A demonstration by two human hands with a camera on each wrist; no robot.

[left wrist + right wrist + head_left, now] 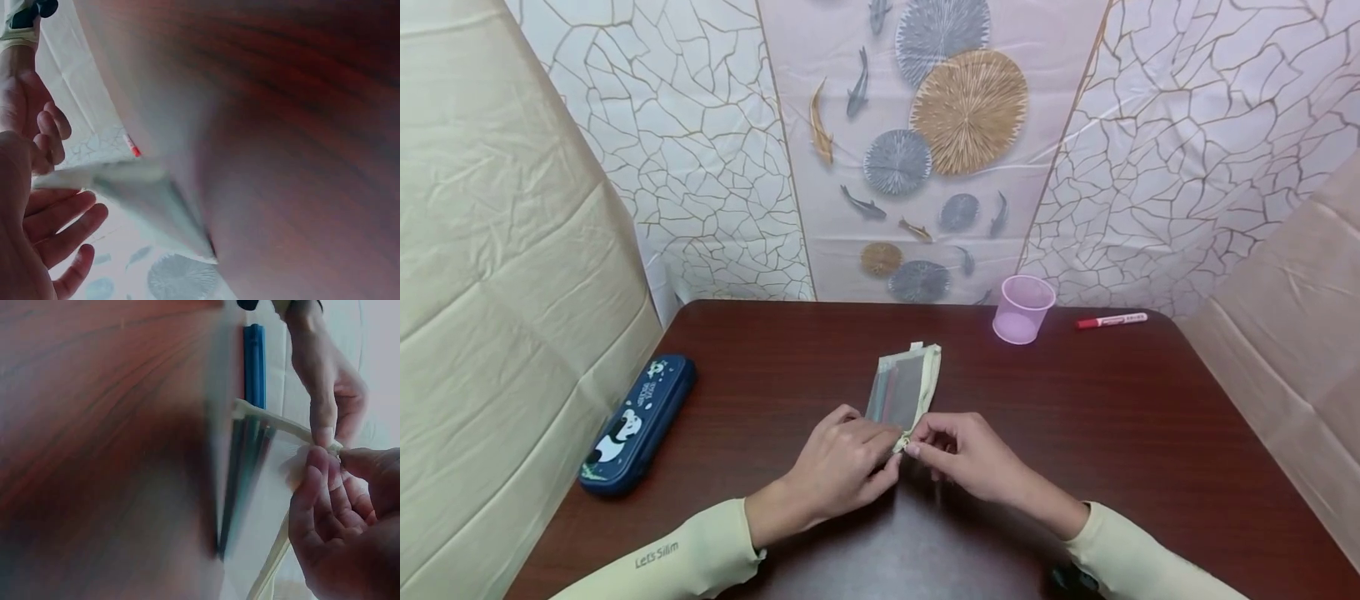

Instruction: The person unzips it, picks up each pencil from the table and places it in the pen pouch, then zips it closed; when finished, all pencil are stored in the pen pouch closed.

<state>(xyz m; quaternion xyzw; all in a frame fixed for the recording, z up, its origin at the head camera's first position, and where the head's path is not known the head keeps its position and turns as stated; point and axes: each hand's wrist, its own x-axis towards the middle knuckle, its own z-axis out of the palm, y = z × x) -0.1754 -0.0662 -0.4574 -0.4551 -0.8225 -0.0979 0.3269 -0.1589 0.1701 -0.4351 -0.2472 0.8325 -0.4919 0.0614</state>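
A see-through mesh zip pouch [901,390] with a pale yellow zipper edge stands tilted on the table between both hands. Long thin sticks [242,469], perhaps pens or pencils, show through its side. My left hand [847,460] pinches the near corner of the pouch between thumb and fingers. Right beside it, my right hand [976,460] pinches the zipper's near end with thumb and forefinger; the fingertips hide most of the zipper pull. In the right wrist view, the fingertips of both hands meet at that corner.
A dark blue panda pencil case [638,425] lies along the table's left side. Towards the back right stand a pink translucent cup [1024,310] and, lying beside it, a red-and-white marker [1111,321]. Patterned cloth hangs behind the brown table [760,358].
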